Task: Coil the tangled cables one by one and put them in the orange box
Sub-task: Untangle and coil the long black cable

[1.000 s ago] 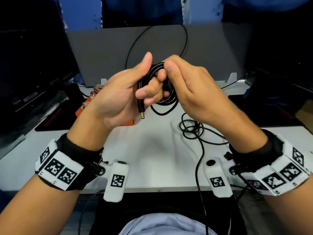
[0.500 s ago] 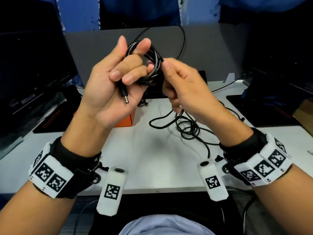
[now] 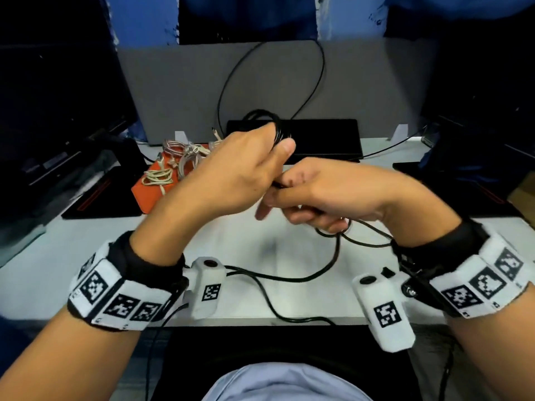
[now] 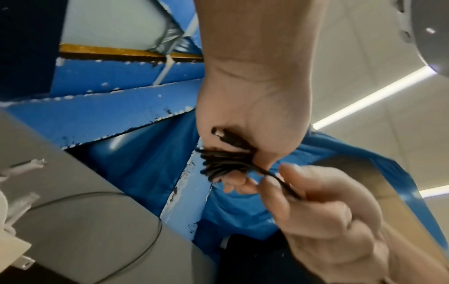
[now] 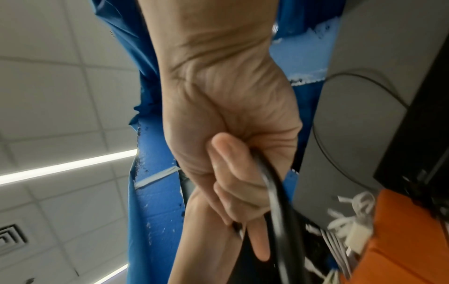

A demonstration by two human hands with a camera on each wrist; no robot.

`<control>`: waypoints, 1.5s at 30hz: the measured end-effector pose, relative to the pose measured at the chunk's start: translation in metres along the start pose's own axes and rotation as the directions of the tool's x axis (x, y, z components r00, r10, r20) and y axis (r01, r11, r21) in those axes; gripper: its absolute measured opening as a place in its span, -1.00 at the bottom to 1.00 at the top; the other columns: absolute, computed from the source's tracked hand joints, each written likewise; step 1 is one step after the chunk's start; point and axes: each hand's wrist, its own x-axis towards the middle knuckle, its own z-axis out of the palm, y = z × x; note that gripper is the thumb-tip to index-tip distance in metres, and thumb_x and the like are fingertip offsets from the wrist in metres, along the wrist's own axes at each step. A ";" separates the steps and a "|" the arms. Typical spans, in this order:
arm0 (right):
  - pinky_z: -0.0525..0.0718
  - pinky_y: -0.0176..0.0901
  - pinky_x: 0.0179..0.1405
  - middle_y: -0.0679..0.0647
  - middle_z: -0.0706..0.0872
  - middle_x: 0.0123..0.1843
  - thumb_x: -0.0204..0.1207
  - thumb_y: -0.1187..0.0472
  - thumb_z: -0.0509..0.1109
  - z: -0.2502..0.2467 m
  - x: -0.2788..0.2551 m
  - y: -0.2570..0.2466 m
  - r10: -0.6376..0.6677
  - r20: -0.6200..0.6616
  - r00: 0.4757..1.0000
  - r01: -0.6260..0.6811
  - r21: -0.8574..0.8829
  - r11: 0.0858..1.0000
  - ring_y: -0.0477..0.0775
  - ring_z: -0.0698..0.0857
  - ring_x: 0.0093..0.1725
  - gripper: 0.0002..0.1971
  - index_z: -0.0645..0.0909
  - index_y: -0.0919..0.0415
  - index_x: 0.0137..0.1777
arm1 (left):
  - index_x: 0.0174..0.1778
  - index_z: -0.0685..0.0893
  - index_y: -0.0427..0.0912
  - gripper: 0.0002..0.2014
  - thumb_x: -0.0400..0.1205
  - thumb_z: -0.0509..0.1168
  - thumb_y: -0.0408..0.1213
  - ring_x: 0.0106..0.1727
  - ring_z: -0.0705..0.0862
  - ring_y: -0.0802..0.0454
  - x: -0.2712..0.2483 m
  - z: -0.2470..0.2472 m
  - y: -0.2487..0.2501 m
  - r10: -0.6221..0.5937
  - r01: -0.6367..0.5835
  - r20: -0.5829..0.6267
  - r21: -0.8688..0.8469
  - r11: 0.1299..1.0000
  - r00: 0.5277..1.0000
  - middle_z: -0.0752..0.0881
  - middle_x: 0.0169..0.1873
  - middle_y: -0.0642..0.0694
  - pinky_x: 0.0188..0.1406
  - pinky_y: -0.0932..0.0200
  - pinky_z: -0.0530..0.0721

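Observation:
My left hand (image 3: 240, 172) grips a coil of black cable (image 3: 273, 125) above the middle of the white table; the coil's loops (image 4: 223, 163) bunch in its fingers with a plug end beside them. My right hand (image 3: 315, 195) pinches the free strand (image 4: 279, 180) that leads off the coil, and the same black cable (image 5: 277, 201) runs past its fingers. The loose rest of the cable (image 3: 333, 256) trails over the table towards its front edge. The orange box (image 3: 150, 189) sits to the left behind my left hand, with pale coiled cables (image 3: 185, 154) in it.
A grey panel (image 3: 275, 82) stands at the back with a thin black wire looped over it. A flat black device (image 3: 327, 137) lies behind my hands. Dark mats (image 3: 95, 195) and monitors flank both sides of the table (image 3: 58, 270).
Both hands have dropped from in front of the panel to lower over the table. My left hand has turned palm down with the coil, and the right has slid along the strand.

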 end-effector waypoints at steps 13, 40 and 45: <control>0.43 -0.20 -0.33 -0.12 0.50 -0.39 0.73 -0.14 0.34 -0.032 -0.002 0.003 -0.432 -0.570 0.699 0.219 -0.405 0.888 -0.17 0.42 -0.38 -0.60 0.71 0.20 -0.08 | -0.20 0.72 -0.51 -0.44 0.80 0.14 -0.03 -0.57 0.42 0.10 -0.012 -0.029 -0.018 0.239 0.074 0.284 -0.773 0.631 0.929 0.28 -0.67 0.06 -0.17 0.02 0.53; 0.62 0.16 -0.09 0.03 0.69 -0.21 0.83 -0.17 0.10 -0.011 0.007 0.003 -0.377 -0.459 0.805 0.070 -0.557 0.827 0.02 0.65 -0.19 -0.63 0.58 0.07 0.09 | -0.14 0.61 -0.22 -0.65 0.83 0.13 -0.08 -0.15 0.72 -0.09 -0.011 -0.038 0.000 -0.032 0.159 0.186 -0.726 0.669 0.982 0.65 -0.38 -0.10 0.04 0.05 0.66; 0.54 -0.07 -0.23 -0.08 0.63 -0.30 0.77 -0.24 0.11 -0.015 0.002 0.000 -0.429 -0.423 0.798 0.096 -0.614 0.784 -0.06 0.59 -0.24 -0.66 0.52 -0.05 -0.05 | -0.13 0.66 -0.25 -0.65 0.83 0.10 -0.16 -0.12 0.77 -0.15 -0.014 -0.044 -0.004 0.009 0.174 0.225 -0.778 0.603 0.974 0.69 -0.42 -0.12 0.05 0.15 0.72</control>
